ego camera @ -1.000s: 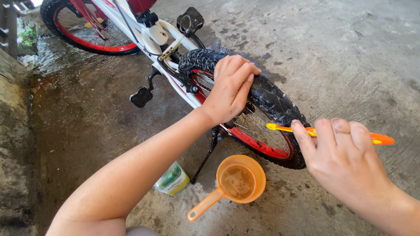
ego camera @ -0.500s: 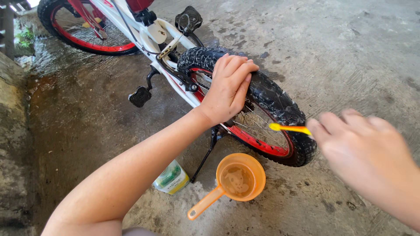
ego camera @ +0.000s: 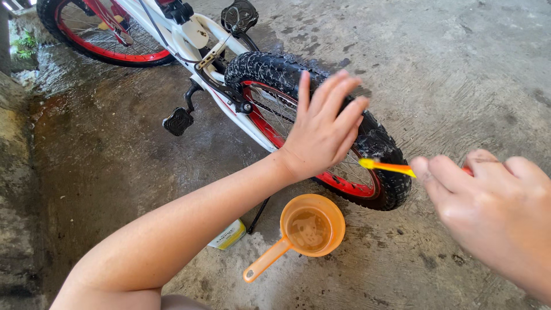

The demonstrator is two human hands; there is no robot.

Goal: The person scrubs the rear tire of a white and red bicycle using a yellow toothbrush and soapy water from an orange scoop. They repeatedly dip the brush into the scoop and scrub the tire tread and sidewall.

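Note:
A small white bicycle stands on wet concrete, its rear wheel [ego camera: 270,72] with a knobby black tyre and a red rim nearest me. My left hand [ego camera: 322,129] hovers over the top of that tyre with its fingers spread, holding nothing. My right hand [ego camera: 493,206] grips a yellow and orange toothbrush [ego camera: 385,167], whose yellow head touches the soapy lower right part of the tyre.
An orange dipper [ego camera: 307,229] with murky water sits on the ground below the wheel. A small white and green bottle [ego camera: 228,234] lies beside the kickstand [ego camera: 259,215]. The front wheel [ego camera: 97,34] and a pedal [ego camera: 178,121] are to the upper left.
My left hand has let go of the tyre, slid along it to the right and opened its fingers. My right hand with the toothbrush has stayed at the tyre's lower right.

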